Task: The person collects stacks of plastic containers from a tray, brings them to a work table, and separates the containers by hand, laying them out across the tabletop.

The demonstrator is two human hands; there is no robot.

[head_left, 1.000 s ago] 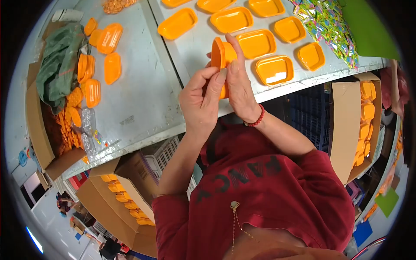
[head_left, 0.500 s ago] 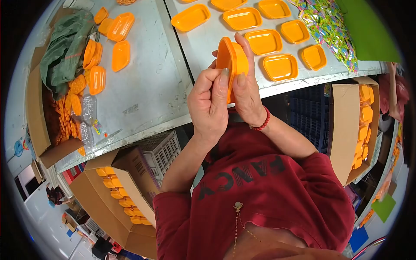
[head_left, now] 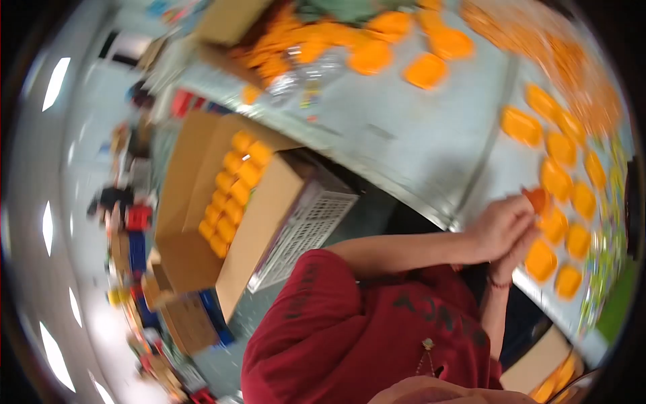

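Observation:
Near the right side of the head view, an orange plastic container (head_left: 536, 199) is held up over the table, partly covered by my fingers. My left hand (head_left: 499, 230) is closed around its near side. My right hand (head_left: 517, 257), with a red bead bracelet at the wrist, is closed on it from the other side, its fingers mostly hidden. Close by on the table lie more orange containers (head_left: 540, 261), set out in loose rows. Motion blur hides finer detail.
A cardboard box (head_left: 180, 222) with stacked orange containers stands left of me, beside a grey plastic crate (head_left: 303, 225). More orange pieces (head_left: 427, 71) lie on the table's far part. Small colourful packets (head_left: 602, 269) and a clear bag of orange items (head_left: 558, 50) are at the right.
The view has swung left, so the hands and table now appear farther right and the left-hand box shows more fully. Both hands still hold the orange container.

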